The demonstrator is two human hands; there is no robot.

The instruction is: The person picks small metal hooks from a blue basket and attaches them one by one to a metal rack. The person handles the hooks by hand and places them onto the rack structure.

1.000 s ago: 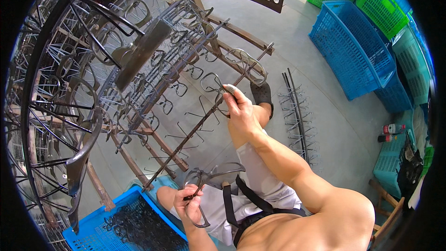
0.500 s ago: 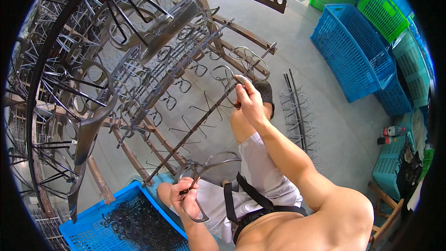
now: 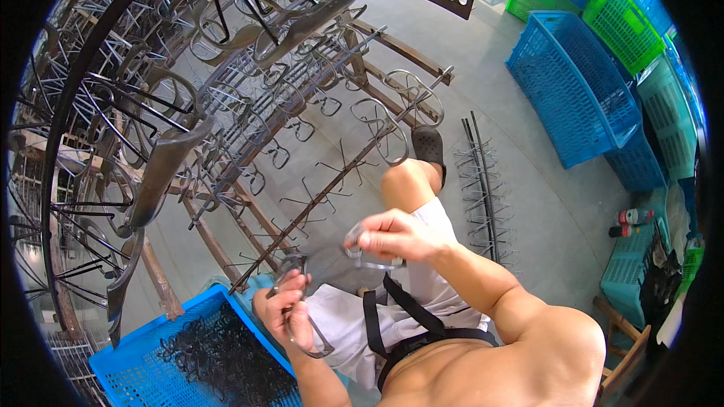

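The right hand (image 3: pixel 396 235) holds a clear eyeglass frame (image 3: pixel 369 255) in a closed finger grip, above the lap. The left hand (image 3: pixel 288 309) holds several dark eyeglass frames (image 3: pixel 305 328) in a closed grip, just above the near edge of the blue crate (image 3: pixel 162 373), which contains more dark frames. A hook rack bar (image 3: pixel 332 188) loaded with frames runs diagonally ahead of both hands.

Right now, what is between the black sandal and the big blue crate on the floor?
In the head view, a loose metal hook rack lies on the grey floor between the black sandal and the big blue crate.
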